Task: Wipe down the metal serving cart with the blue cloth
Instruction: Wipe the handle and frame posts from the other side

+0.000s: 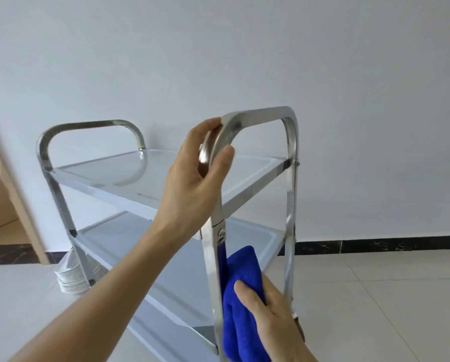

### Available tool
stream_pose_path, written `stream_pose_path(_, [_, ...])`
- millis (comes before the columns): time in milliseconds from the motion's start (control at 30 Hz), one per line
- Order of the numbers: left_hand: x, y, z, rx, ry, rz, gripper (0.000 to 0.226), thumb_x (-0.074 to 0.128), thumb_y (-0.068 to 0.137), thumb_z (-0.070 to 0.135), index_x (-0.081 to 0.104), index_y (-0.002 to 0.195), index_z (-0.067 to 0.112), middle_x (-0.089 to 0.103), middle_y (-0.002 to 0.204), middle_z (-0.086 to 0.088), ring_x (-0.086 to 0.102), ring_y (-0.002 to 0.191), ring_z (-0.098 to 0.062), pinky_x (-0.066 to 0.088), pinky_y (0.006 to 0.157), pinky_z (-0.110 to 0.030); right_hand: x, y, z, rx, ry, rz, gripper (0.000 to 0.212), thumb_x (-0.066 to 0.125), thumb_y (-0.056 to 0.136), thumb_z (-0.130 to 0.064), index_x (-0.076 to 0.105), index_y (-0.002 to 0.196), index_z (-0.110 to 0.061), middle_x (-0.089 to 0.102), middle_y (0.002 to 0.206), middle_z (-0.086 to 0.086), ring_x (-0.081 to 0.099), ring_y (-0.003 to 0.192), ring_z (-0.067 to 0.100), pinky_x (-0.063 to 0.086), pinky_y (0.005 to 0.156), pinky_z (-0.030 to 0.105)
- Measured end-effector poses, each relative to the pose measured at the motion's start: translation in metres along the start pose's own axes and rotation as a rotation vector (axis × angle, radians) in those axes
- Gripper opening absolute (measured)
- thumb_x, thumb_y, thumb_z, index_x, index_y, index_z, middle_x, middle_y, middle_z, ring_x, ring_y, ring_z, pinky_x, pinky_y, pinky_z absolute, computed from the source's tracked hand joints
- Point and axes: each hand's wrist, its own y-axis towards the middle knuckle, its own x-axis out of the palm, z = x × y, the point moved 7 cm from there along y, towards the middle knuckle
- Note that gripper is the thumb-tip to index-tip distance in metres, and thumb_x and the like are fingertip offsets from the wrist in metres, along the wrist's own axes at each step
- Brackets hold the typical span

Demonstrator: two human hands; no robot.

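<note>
Against the cart's (258, 117) upright, blue cloth (241, 291) under right fingers (247, 293)

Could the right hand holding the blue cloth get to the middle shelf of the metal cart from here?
Probably yes. The right hand presses the blue cloth against the near upright, beside the bare middle shelf, with nothing between them.

Top shelf (151, 176) of the cart bare, open from above between the far handle loop (88, 126) and near handle loop (260, 116). Left hand (192, 173) blocks the near loop's left bend; rest of that loop's opening free. Right hand (268, 320) with blue cloth (239, 304) fills the gap beside the near left post (216, 283). Stack of paper cups (70, 275) on the floor just behind the far leg. Tiled floor (375, 296) right of the cart open.
</note>
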Motion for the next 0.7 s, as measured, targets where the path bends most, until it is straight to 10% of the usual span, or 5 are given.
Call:
stream_pose_path(200, [-0.060, -0.025, -0.001, -0.004, -0.020, 0.103, 0.033, 0.042, 0.105, 0.034, 0.052, 0.136, 0.033, 0.064, 0.127, 0.012, 0.057, 0.123, -0.013, 0.043, 0.107, -0.042, 0.035, 0.005, -0.034, -0.143, 0.115, 0.104, 0.017, 0.066, 0.083, -0.053, 0.067, 0.090, -0.037, 0.063, 0.068, -0.008, 0.061, 0.061, 0.004, 0.048, 0.058, 0.012])
stream_pose_path(400, [-0.109, -0.040, -0.006, 0.057, 0.030, 0.178, 0.034, 0.035, 0.108, 0.022, 0.052, 0.138, 0.020, 0.062, 0.129, 0.010, 0.055, 0.126, -0.018, 0.041, 0.109, -0.037, 0.071, 0.014, -0.093, -0.623, -0.120, 0.125, 0.015, 0.059, 0.092, -0.042, 0.055, 0.106, -0.046, 0.058, 0.117, -0.002, 0.063, 0.090, 0.021, 0.054, 0.076, 0.032])
stream_pose_path(500, [-0.138, -0.047, -0.010, 0.084, 0.080, 0.231, 0.035, 0.034, 0.108, 0.020, 0.054, 0.136, 0.019, 0.063, 0.129, 0.011, 0.055, 0.124, -0.013, 0.041, 0.104, -0.023, 0.105, 0.030, -0.109, -0.837, -0.283, 0.143, 0.028, 0.061, 0.097, -0.030, 0.053, 0.122, -0.023, 0.050, 0.137, 0.002, 0.057, 0.118, 0.023, 0.051, 0.092, 0.038])
stream_pose_path(700, [-0.198, -0.061, -0.020, 0.077, 0.063, 0.334, 0.034, 0.036, 0.105, 0.028, 0.062, 0.127, 0.034, 0.063, 0.131, 0.004, 0.053, 0.125, -0.019, 0.036, 0.110, -0.039, 0.203, 0.041, -0.093, -1.112, -0.791, 0.139, 0.036, 0.055, 0.098, -0.039, 0.057, 0.127, -0.019, 0.061, 0.131, 0.000, 0.052, 0.127, 0.024, 0.027, 0.117, 0.053])
